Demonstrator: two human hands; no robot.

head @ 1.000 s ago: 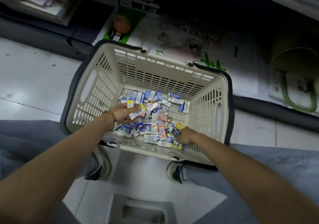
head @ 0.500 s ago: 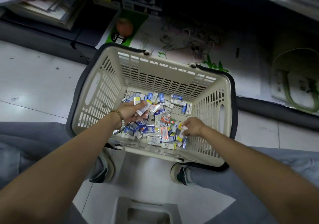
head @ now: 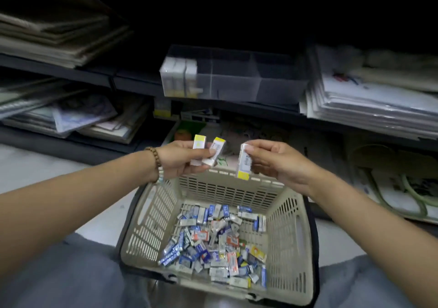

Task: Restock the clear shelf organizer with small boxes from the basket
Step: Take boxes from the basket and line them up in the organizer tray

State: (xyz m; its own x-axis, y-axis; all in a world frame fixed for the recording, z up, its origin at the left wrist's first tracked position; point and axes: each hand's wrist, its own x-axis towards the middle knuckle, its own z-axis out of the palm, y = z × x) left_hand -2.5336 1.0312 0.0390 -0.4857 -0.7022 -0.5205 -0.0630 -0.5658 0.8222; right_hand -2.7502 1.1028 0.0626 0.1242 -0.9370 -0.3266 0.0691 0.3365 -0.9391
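Your left hand grips two yellow-tipped boxes and your right hand pinches a third box, raised over the basket toward the far clear organizer, likely to match its stocked left compartment.

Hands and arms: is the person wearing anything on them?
No gloves or sleeves show: both forearms are bare. The left hand has a bracelet of round brown beads at its wrist, with a few paler beads. The right hand wears nothing visible.
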